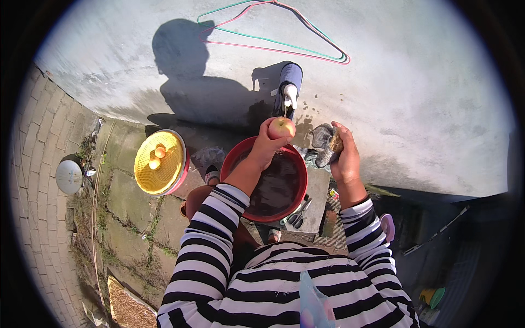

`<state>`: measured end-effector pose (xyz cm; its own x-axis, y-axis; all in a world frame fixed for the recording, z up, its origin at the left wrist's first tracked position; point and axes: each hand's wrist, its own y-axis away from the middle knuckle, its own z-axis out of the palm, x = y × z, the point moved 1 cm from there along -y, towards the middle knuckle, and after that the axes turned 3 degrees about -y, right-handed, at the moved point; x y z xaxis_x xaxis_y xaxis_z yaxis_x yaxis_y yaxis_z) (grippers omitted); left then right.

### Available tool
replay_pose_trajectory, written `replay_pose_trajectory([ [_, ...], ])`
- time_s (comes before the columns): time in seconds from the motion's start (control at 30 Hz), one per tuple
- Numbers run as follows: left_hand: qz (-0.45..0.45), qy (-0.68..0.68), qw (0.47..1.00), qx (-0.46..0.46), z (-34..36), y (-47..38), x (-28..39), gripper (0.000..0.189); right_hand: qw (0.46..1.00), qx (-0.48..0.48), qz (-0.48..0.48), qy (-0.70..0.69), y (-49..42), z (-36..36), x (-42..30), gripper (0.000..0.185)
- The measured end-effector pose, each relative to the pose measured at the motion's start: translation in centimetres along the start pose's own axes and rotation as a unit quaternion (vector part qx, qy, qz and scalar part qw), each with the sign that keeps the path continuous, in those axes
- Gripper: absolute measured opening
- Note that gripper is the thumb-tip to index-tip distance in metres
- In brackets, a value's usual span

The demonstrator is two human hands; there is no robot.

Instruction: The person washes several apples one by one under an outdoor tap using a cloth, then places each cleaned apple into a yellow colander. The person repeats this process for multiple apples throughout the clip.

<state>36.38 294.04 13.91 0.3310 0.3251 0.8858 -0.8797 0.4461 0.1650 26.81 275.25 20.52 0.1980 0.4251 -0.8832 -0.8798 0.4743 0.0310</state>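
Note:
My left hand point(266, 145) holds a red and yellow apple point(281, 128) just beneath a wall tap point(290, 96) wrapped in blue cloth, with a thin stream of water reaching the fruit. Below the apple stands a red plastic basin point(304, 180) of dark water. To its right, my right hand point(348, 153) is raised and grips a grey mesh scrubbing cloth point(326, 143) with a brownish piece against the palm. At the left, two apples point(156, 158) lie in a yellow plastic colander point(143, 174), which rests in another basin.
Scissors point(299, 215) lie on the slab right of the red basin. Two wire hangers point(279, 50) hang on the pale wall point(410, 102). A metal grate point(334, 229) is set in the ground by my right forearm. A round lid-like thing point(69, 177) is at the far left.

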Motion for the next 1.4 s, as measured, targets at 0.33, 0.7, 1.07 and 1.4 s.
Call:
replay_pose_trajectory([
  [0.33,0.138,-0.246,0.957,-0.062,-0.9,-4.3,-1.8,0.08,0.9,-0.183,-0.164,0.359,-2.2,5.7,5.6,0.029],
  [0.7,0.116,-0.312,0.942,-0.044,-2.4,-4.1,0.2,0.075,0.955,-0.152,-0.084,0.242,-4.5,6.7,9.2,0.036],
  [1.07,0.17,-0.377,0.908,-0.064,-0.8,-2.7,0.5,0.077,0.942,-0.122,0.035,0.311,-6.8,5.3,8.1,0.038],
  [1.4,0.172,-0.343,0.918,-0.096,-2.1,-2.4,1.3,0.079,0.908,-0.167,-0.077,0.375,-6.0,7.1,7.3,0.035],
])
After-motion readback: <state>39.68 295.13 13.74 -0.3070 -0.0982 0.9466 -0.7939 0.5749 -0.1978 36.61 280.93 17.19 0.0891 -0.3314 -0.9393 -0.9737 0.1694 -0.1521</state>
